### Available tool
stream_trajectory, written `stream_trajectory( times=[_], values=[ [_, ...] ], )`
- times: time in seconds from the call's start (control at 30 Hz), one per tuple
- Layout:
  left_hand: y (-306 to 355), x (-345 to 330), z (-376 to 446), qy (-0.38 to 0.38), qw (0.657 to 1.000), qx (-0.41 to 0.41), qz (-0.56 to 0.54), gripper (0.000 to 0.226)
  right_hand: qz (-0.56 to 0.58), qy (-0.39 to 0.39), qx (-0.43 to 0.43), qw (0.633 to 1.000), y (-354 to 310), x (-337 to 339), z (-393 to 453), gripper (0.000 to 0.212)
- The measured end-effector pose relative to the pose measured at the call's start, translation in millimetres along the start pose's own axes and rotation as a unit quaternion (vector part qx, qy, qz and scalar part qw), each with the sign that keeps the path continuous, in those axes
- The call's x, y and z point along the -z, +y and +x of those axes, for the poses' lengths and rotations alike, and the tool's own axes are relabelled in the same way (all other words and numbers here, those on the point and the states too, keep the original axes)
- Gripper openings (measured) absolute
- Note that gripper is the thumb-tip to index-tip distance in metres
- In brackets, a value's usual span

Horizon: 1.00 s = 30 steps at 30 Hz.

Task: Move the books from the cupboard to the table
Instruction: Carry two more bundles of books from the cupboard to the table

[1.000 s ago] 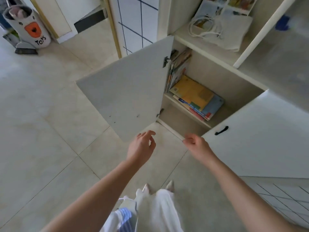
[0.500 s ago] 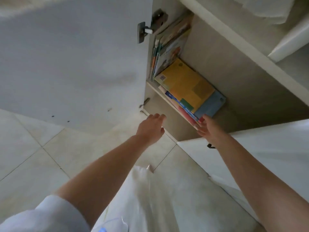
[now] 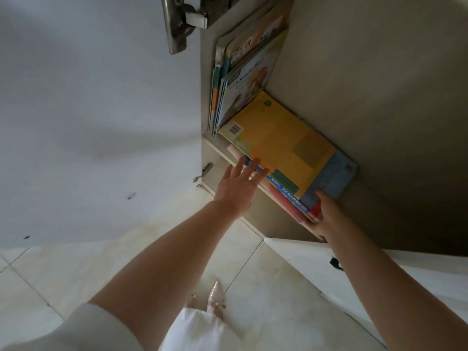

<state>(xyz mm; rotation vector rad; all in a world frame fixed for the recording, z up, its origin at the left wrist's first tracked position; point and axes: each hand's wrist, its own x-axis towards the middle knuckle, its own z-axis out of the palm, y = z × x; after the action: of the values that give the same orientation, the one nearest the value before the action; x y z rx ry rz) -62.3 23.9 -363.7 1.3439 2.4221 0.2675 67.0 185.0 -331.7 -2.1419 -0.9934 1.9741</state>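
Inside the open cupboard a flat stack of books lies on the shelf [image 3: 217,151], with a yellow book [image 3: 281,143] on top and a blue-grey book [image 3: 334,176] under it. Red and blue spines show along the stack's front edge. Several thin picture books [image 3: 243,72] stand leaning against the left wall. My left hand [image 3: 236,188] has its fingers spread, the tips touching the stack's front left edge. My right hand [image 3: 329,216] clasps the stack's near right corner, thumb on the blue-grey cover, fingers hidden underneath.
The left cupboard door [image 3: 88,110] stands wide open on my left, its metal hinge [image 3: 182,19] at the top. The right door [image 3: 379,279] with a black handle is open below my right arm. Pale floor tiles and my shoes [image 3: 216,297] lie below.
I have leaned in much closer to the cupboard. Both hands went forward from the floor area to the book stack; the left reached its front edge and the right closed on its corner.
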Motion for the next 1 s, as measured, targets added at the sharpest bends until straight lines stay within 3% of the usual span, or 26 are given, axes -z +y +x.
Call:
stream_trajectory(
  times=[0.33, 0.47, 0.6, 0.73, 0.9, 1.0],
  values=[
    [-9, -4, 17, 0.038, 0.999, -0.033, 0.021, 0.078, -0.027, 0.005, -0.036, 0.999, -16, 5, 2, 0.079],
    [-13, -5, 21, 0.042, 0.998, -0.035, 0.022, 0.083, -0.061, -0.01, -0.04, 0.997, -19, 1, -4, 0.061],
    [-14, -4, 21, 0.033, 0.999, -0.03, 0.016, 0.098, -0.061, -0.016, -0.037, 0.997, -17, 1, -14, 0.057],
    [-14, -2, 21, 0.036, 0.998, -0.025, 0.04, 0.094, -0.034, -0.022, -0.043, 0.998, -22, -1, -27, 0.04],
    [1, 5, 22, 0.084, 0.996, 0.005, 0.005, 0.084, -0.012, -0.019, 0.031, 0.999, -28, -5, -54, 0.034],
    [4, 18, 25, 0.09, 0.996, 0.018, -0.021, 0.1, -0.055, -0.035, 0.095, 0.993, -36, -14, -75, 0.024]
  ],
)
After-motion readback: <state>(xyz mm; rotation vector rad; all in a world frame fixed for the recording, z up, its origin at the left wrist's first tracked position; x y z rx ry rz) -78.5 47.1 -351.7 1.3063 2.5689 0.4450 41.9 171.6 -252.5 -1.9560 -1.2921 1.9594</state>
